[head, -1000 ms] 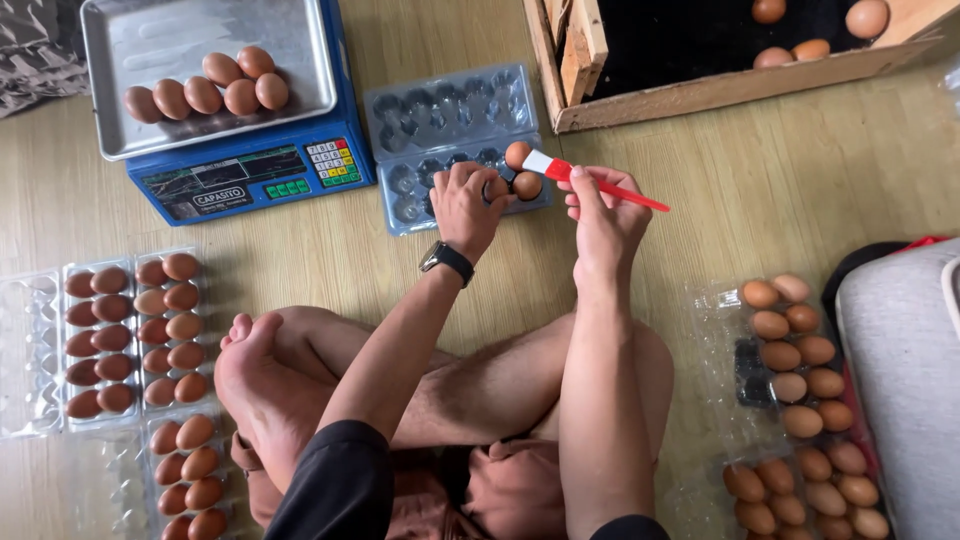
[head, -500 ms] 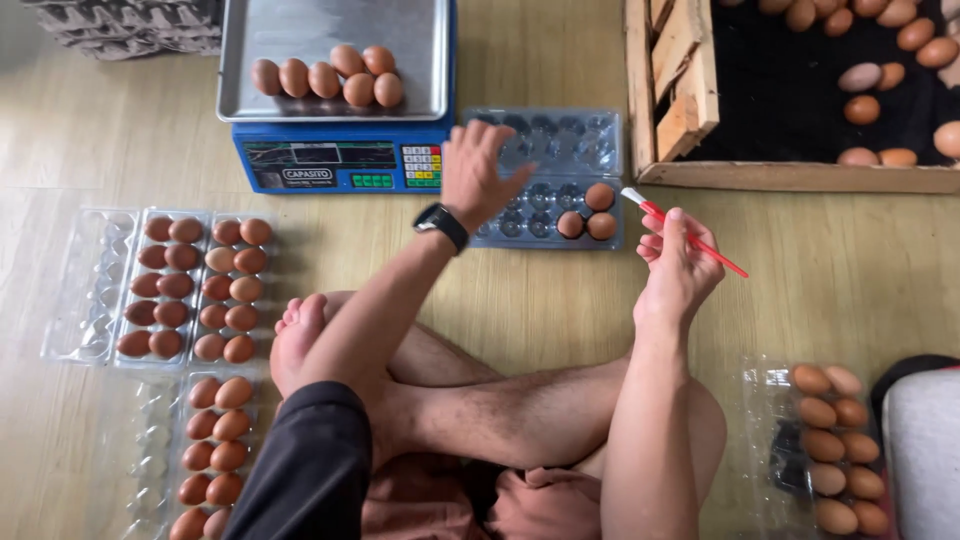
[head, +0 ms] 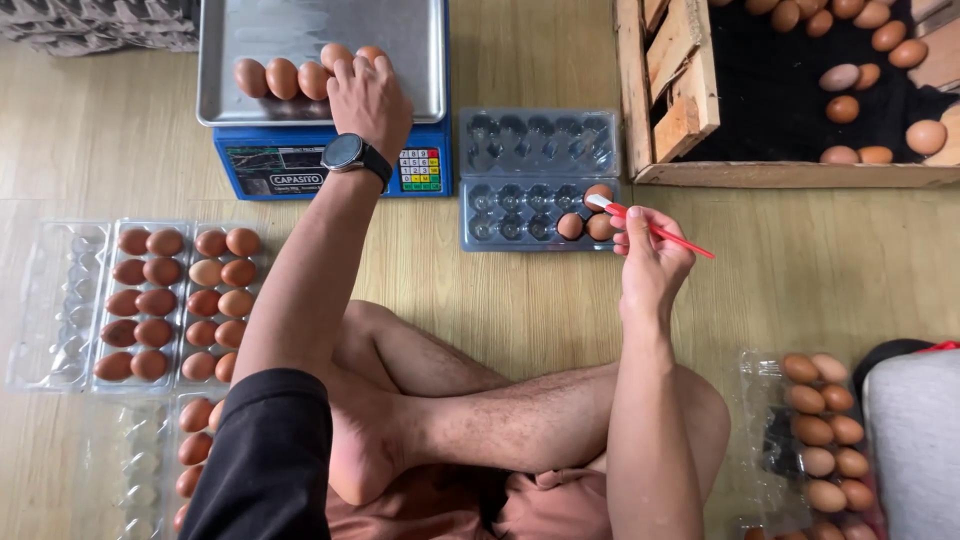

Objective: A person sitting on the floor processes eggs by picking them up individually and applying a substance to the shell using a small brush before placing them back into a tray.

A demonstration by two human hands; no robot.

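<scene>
I sit cross-legged on a wooden floor. My left hand [head: 368,98], with a wristwatch, reaches onto the metal pan of a blue scale [head: 310,160] and its fingers rest over the brown eggs [head: 285,78] lined up there. My right hand [head: 650,255] holds a small red-handled brush [head: 650,226] with white bristles, its tip beside three eggs [head: 588,220] at the right end of a clear egg tray [head: 540,175] next to the scale.
A wooden crate [head: 690,95] with loose eggs stands at the back right. Filled clear egg trays [head: 175,300] lie at my left, more [head: 820,440] at my right beside a grey bag [head: 915,440]. My crossed legs fill the foreground.
My left hand has gone from the clear tray up onto the scale pan among the eggs. The right hand with the brush stays near the tray. The view shifted.
</scene>
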